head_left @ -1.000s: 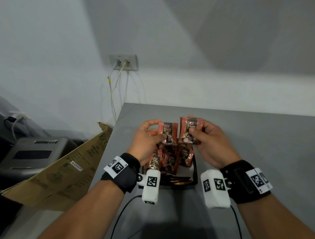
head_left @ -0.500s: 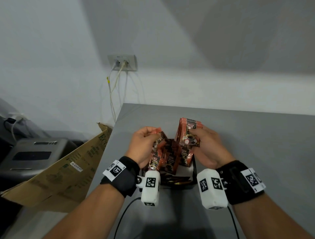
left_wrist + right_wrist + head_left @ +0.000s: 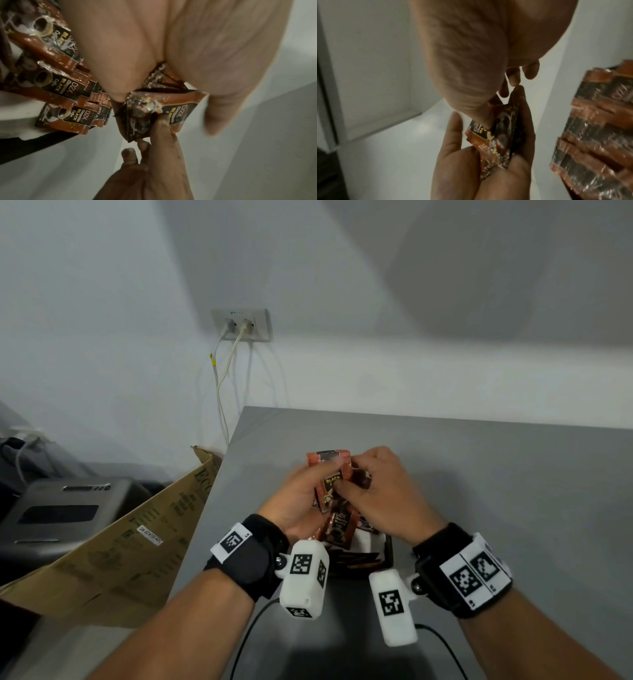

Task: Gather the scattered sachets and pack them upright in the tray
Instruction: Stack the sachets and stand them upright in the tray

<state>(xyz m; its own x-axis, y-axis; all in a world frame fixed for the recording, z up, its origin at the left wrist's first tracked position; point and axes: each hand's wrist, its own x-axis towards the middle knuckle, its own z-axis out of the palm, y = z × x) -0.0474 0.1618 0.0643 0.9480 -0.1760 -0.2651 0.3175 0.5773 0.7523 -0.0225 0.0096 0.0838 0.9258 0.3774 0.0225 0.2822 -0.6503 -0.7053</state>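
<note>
Two hands meet above a black tray (image 3: 388, 549) on the grey table (image 3: 496, 474). Left hand (image 3: 301, 498) grips a bunch of D2X black coffee sachets (image 3: 330, 470) upright, thumb clamped on front. Right hand (image 3: 380, 491) pinches the same bunch. More sachets (image 3: 68, 86) stand packed in the tray below.

Head view high, looking down; wrist views close, from opposite sides, on shared sachet (image 3: 171, 112)
</note>
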